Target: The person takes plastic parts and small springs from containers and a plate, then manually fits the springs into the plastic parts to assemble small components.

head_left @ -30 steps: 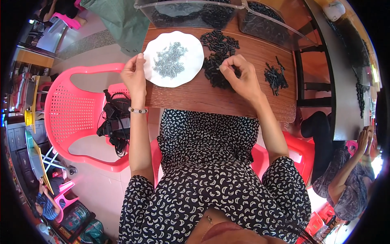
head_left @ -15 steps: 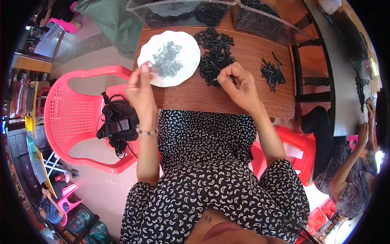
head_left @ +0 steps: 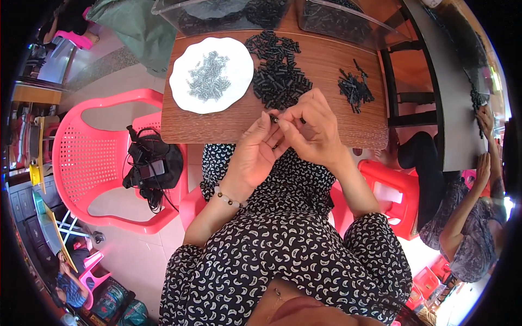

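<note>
Your Hands Come Together Over a Small Dark Piece

Your right hand (head_left: 314, 130) pinches the small dark piece (head_left: 275, 120) between thumb and forefinger, just past the near edge of the pile of black pieces (head_left: 280, 81). Your left hand (head_left: 254, 156), palm turned up, meets it there, fingertips right at the piece; whether they grip anything cannot be told, as the fingers cover the spot. A bracelet (head_left: 231, 202) circles your left wrist.

On the wooden table (head_left: 212, 129), to the left of that pile, you have a white plate (head_left: 180, 76) with a wavy rim, carrying a heap of tiny silvery pieces (head_left: 209, 77). A smaller black heap (head_left: 355, 93) lies well apart, toward the table's right edge. Two clear bins holding dark pieces stand along the far side. To your left, a pink chair (head_left: 92, 157) holds a black bag (head_left: 155, 168) with cables.
</note>
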`<state>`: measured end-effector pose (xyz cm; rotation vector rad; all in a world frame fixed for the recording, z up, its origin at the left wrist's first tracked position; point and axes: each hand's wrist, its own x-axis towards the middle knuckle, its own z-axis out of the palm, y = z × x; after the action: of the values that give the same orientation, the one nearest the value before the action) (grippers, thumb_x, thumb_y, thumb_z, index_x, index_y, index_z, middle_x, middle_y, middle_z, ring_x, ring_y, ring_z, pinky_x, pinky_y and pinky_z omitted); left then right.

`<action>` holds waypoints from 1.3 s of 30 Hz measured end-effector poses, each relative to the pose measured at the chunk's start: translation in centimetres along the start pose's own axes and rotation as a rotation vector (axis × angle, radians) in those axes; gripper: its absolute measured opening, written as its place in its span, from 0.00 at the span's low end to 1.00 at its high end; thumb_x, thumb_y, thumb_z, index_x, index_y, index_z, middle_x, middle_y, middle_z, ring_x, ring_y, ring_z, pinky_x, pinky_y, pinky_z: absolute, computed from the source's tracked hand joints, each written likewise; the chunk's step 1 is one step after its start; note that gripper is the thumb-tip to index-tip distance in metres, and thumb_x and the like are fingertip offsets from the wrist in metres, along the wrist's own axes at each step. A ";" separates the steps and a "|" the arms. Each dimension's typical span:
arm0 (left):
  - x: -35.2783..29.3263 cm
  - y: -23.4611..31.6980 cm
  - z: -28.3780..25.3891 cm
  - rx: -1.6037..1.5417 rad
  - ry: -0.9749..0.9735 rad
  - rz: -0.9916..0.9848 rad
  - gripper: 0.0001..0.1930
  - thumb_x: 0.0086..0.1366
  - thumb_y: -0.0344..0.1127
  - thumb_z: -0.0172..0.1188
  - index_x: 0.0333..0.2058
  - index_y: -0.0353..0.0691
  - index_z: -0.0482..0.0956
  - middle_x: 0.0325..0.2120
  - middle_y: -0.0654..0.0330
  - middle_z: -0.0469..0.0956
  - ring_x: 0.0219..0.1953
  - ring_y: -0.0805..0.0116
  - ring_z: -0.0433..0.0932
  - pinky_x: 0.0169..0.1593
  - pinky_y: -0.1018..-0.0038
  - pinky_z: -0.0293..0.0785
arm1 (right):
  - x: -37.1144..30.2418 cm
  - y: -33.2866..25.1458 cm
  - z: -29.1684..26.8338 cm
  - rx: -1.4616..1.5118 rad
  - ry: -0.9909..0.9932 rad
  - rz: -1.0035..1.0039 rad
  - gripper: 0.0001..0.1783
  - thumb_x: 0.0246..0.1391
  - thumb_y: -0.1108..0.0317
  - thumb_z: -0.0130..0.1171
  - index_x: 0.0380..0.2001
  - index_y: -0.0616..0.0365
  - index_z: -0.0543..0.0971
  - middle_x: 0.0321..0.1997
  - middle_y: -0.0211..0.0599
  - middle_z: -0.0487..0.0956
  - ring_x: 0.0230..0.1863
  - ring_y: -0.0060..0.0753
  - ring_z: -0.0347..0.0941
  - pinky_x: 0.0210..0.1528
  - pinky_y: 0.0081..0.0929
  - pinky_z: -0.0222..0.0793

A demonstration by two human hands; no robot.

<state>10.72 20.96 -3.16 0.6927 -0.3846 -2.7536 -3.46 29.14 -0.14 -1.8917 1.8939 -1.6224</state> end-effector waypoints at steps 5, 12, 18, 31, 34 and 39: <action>0.0 -0.5 0.1 0.030 0.018 0.007 0.16 0.69 0.49 0.54 0.47 0.45 0.74 0.43 0.65 0.78 0.50 0.70 0.76 0.56 0.66 0.71 | -0.5 0.2 -0.1 -0.038 0.000 -0.037 0.07 0.43 0.77 0.65 0.26 0.58 0.76 0.24 0.31 0.73 0.31 0.37 0.66 0.34 0.30 0.63; -0.4 -0.3 0.5 0.020 0.037 0.045 0.15 0.67 0.46 0.57 0.46 0.45 0.75 0.42 0.66 0.78 0.46 0.73 0.77 0.54 0.70 0.73 | -1.3 -0.1 -0.7 0.057 0.006 0.087 0.05 0.44 0.78 0.63 0.26 0.58 0.76 0.22 0.29 0.70 0.29 0.30 0.64 0.37 0.29 0.62; -0.4 -0.5 0.5 0.001 0.020 0.025 0.13 0.67 0.44 0.57 0.45 0.45 0.76 0.40 0.67 0.79 0.45 0.74 0.77 0.54 0.72 0.73 | -1.6 -0.2 -1.0 0.076 0.004 0.111 0.05 0.45 0.77 0.62 0.25 0.57 0.77 0.22 0.28 0.70 0.28 0.28 0.63 0.35 0.27 0.61; 0.0 -1.7 -0.2 0.053 -0.058 0.114 0.16 0.68 0.42 0.57 0.49 0.41 0.75 0.42 0.63 0.78 0.45 0.72 0.77 0.53 0.71 0.74 | -2.2 0.6 -0.5 -0.110 0.051 -0.088 0.10 0.40 0.78 0.68 0.28 0.57 0.78 0.27 0.29 0.78 0.26 0.30 0.65 0.33 0.28 0.61; 0.2 -1.8 -0.3 0.048 -0.058 0.111 0.15 0.68 0.42 0.57 0.49 0.41 0.75 0.42 0.63 0.78 0.45 0.72 0.77 0.53 0.71 0.74 | -2.5 0.9 -0.4 -0.134 0.052 -0.105 0.11 0.40 0.77 0.69 0.28 0.58 0.78 0.28 0.29 0.79 0.26 0.29 0.65 0.33 0.28 0.60; 0.3 -1.9 -0.8 0.002 -0.034 0.086 0.14 0.67 0.42 0.57 0.47 0.41 0.76 0.42 0.63 0.78 0.45 0.72 0.77 0.53 0.71 0.75 | -2.6 0.7 -0.4 -0.124 0.058 -0.055 0.12 0.39 0.76 0.70 0.29 0.58 0.78 0.26 0.29 0.78 0.26 0.29 0.65 0.35 0.28 0.60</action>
<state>10.47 22.52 -4.58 0.6154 -0.4152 -2.6873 -3.52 31.19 -2.00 -1.9803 2.0271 -1.6289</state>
